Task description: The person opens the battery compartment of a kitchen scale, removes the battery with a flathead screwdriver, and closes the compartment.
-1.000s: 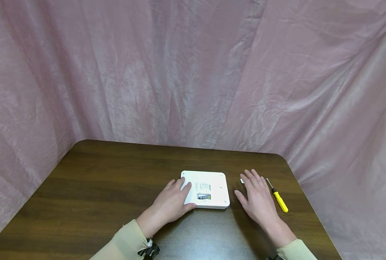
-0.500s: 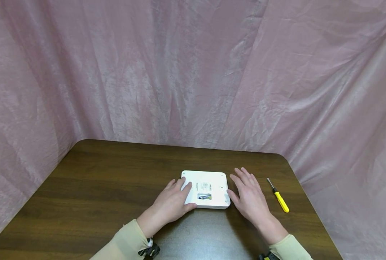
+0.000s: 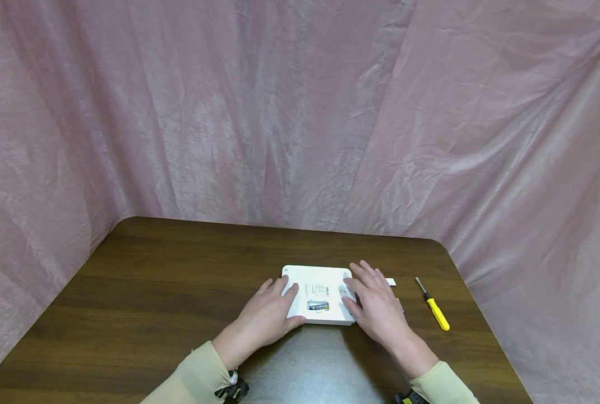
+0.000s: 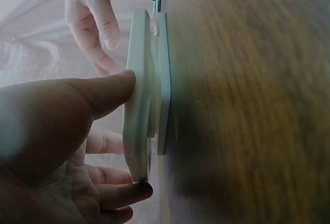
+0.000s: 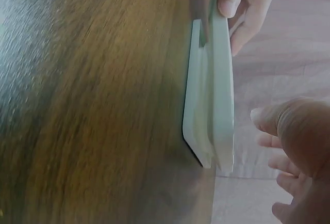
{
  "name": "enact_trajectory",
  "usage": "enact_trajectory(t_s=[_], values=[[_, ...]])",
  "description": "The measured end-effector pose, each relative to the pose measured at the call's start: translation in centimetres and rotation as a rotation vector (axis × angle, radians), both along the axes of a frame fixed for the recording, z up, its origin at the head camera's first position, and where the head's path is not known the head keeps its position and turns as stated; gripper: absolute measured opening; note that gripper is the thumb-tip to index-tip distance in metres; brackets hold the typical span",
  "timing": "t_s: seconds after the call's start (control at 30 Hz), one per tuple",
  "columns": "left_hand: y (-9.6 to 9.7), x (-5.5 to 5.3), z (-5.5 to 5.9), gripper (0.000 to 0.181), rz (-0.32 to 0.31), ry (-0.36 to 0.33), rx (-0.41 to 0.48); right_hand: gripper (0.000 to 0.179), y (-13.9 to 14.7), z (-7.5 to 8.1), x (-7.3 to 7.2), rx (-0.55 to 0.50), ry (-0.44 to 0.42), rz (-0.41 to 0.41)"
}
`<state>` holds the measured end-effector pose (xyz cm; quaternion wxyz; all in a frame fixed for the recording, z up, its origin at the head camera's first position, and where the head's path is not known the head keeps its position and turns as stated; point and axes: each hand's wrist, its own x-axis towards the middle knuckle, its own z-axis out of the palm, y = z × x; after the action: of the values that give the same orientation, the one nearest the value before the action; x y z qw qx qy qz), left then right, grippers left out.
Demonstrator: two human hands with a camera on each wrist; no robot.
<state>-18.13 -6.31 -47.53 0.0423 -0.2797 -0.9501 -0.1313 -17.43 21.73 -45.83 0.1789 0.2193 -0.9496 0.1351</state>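
A white kitchen scale (image 3: 317, 275), turned underside up, lies on the table with a printed label and a battery (image 3: 318, 306) visible in its uncovered slot. My left hand (image 3: 264, 314) grips its left end, thumb along the near edge and fingers at the left side; the left wrist view shows the thumb on the scale's body (image 4: 136, 95). Above the scale's right end hovers my right hand (image 3: 378, 308), its fingers loosely extended and holding nothing. In the right wrist view a gap separates its thumb from the scale (image 5: 223, 95).
A small white piece (image 3: 391, 281) lies just beyond my right hand, and a small bluish thing (image 3: 403, 310) is mostly hidden by it. Farther right rests a yellow-handled screwdriver (image 3: 437, 313). Pink curtains (image 3: 280, 112) hang around the wooden table (image 3: 189, 269).
My right hand has moved left, from beside the screwdriver to over the scale's right end, uncovering the small white piece. My left hand stays on the scale.
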Motion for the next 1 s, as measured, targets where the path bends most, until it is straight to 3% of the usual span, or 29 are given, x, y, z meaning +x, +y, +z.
enact_trajectory(t_s=[0.3, 0.57, 1.0], values=[[0.0, 0.0, 0.0, 0.076, -0.007, 0.018, -0.002, 0.022, -1.2, 0.0, -0.3, -0.032, -0.003, 0.154], [-0.1, 0.0, 0.0, 0.076, -0.013, 0.026, 0.002, 0.018, -2.0, 0.2, -0.3, -0.014, -0.078, 0.197], [-0.1, 0.0, 0.0, 0.075, -0.016, 0.034, -0.007, 0.016, -2.6, -0.1, -0.7, 0.057, -0.044, 0.268]])
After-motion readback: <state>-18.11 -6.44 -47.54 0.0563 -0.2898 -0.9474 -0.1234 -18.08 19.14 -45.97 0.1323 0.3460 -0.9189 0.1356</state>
